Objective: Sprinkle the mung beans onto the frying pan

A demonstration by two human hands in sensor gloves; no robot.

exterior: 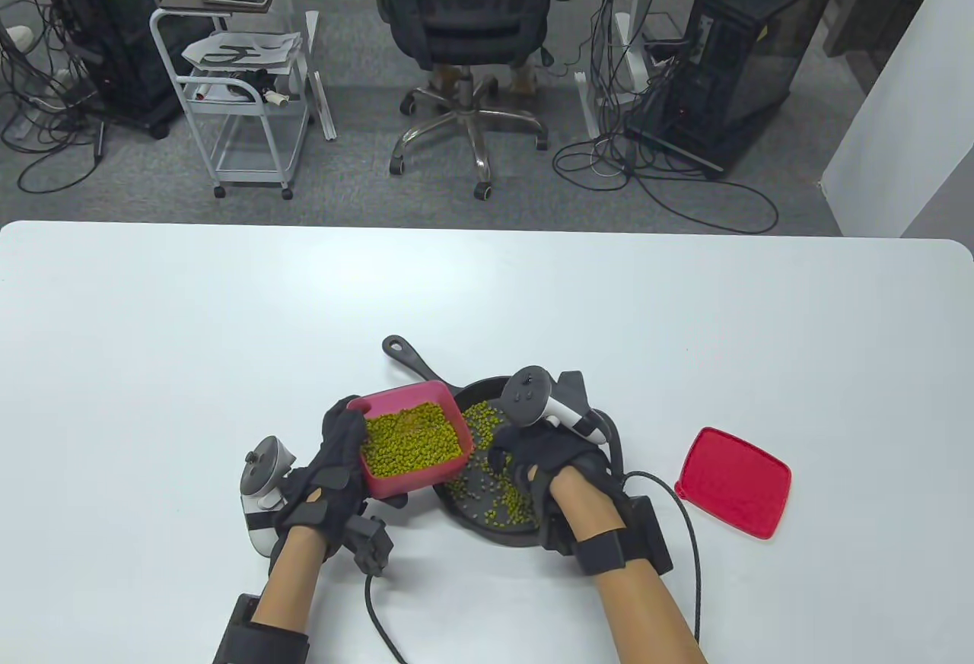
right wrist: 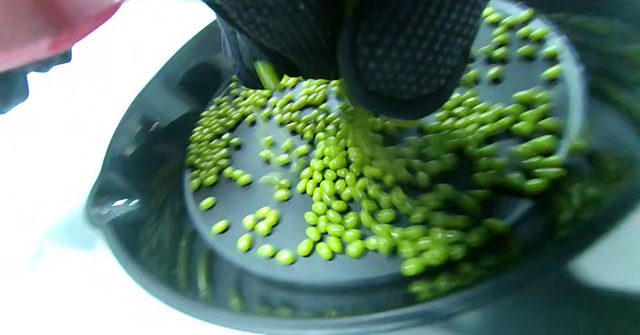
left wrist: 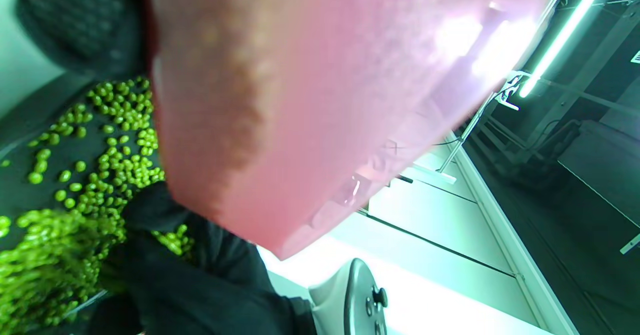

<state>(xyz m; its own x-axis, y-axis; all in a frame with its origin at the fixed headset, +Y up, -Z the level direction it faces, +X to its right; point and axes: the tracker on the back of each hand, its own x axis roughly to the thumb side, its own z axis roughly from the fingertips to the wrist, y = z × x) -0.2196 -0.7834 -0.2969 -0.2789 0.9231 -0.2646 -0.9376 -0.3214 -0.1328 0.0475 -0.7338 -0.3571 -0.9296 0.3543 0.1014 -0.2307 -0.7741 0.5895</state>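
A black frying pan [exterior: 487, 527] sits on the white table with its handle pointing to the far left. Mung beans [exterior: 508, 504] lie scattered in it. My left hand [exterior: 358, 459] grips a pink box [exterior: 396, 398] full of mung beans [exterior: 415, 440], held tilted over the pan's left rim. My right hand [exterior: 504, 459] hovers over the pan, fingertips bunched and pointing down. In the right wrist view the fingertips [right wrist: 400, 60] pinch beans, and blurred beans [right wrist: 330, 185] fall into the pan [right wrist: 150, 255]. In the left wrist view the box's underside [left wrist: 325, 100] fills the frame.
A red lid [exterior: 733, 481] lies flat on the table to the right of the pan. Glove cables [exterior: 685, 519] run along the table near my right wrist. The table's far edge faces an office chair and computer towers.
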